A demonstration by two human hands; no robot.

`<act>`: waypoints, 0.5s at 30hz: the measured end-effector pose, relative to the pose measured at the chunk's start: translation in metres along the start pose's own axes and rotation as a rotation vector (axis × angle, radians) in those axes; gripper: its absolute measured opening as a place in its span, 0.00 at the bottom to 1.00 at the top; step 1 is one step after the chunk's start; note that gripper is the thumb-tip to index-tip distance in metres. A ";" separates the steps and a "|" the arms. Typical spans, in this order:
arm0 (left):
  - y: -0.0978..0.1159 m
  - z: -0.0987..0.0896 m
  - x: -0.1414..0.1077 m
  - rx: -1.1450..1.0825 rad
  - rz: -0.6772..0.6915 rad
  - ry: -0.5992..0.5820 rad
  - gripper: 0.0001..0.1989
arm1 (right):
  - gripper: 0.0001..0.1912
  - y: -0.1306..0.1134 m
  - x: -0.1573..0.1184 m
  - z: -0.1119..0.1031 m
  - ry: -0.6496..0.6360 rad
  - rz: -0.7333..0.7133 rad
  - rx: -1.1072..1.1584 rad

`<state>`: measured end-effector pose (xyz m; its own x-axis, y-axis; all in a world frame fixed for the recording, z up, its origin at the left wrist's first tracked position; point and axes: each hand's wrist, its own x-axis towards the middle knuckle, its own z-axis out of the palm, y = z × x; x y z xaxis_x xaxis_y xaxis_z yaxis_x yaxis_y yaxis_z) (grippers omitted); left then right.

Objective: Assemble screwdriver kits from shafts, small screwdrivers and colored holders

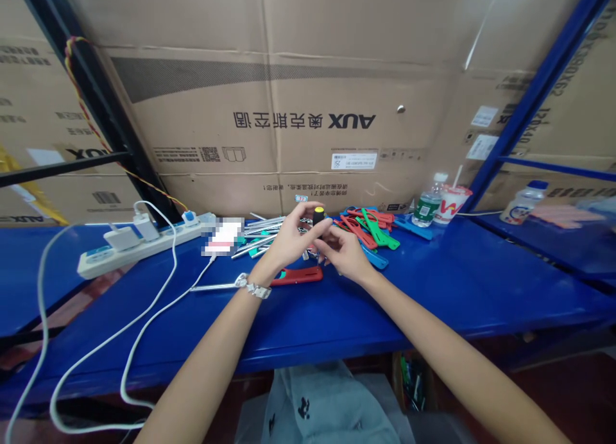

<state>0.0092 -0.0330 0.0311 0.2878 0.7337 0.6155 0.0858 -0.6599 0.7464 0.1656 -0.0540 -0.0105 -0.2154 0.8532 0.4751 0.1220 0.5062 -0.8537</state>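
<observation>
The left hand curls round a screwdriver; at its four o'clock the right hand bends nearly closed, hold unclear; a red handle lies toward six

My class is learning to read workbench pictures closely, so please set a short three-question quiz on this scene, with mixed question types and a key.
1. What colour is the top end of the black-handled tool?
A) White
B) Yellow
C) Pink
2. True or false: the power strip lies nearer the left hand than the right hand.
3. Fill in the blank: the clear bottle beside the cup has a ____ label.

Key: 1. B; 2. True; 3. green
</observation>
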 end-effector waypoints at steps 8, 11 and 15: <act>-0.003 -0.008 0.001 -0.019 0.028 0.041 0.17 | 0.20 -0.001 -0.001 0.004 0.053 -0.008 -0.041; -0.002 -0.006 -0.001 0.051 0.045 0.069 0.21 | 0.20 -0.002 0.000 0.004 0.046 -0.027 -0.060; -0.001 -0.011 -0.007 0.049 0.027 -0.081 0.15 | 0.19 -0.008 -0.001 -0.002 -0.055 -0.054 -0.115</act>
<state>-0.0034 -0.0361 0.0288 0.3668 0.7014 0.6111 0.1234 -0.6878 0.7153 0.1666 -0.0591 -0.0035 -0.2775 0.8174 0.5048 0.2179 0.5653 -0.7956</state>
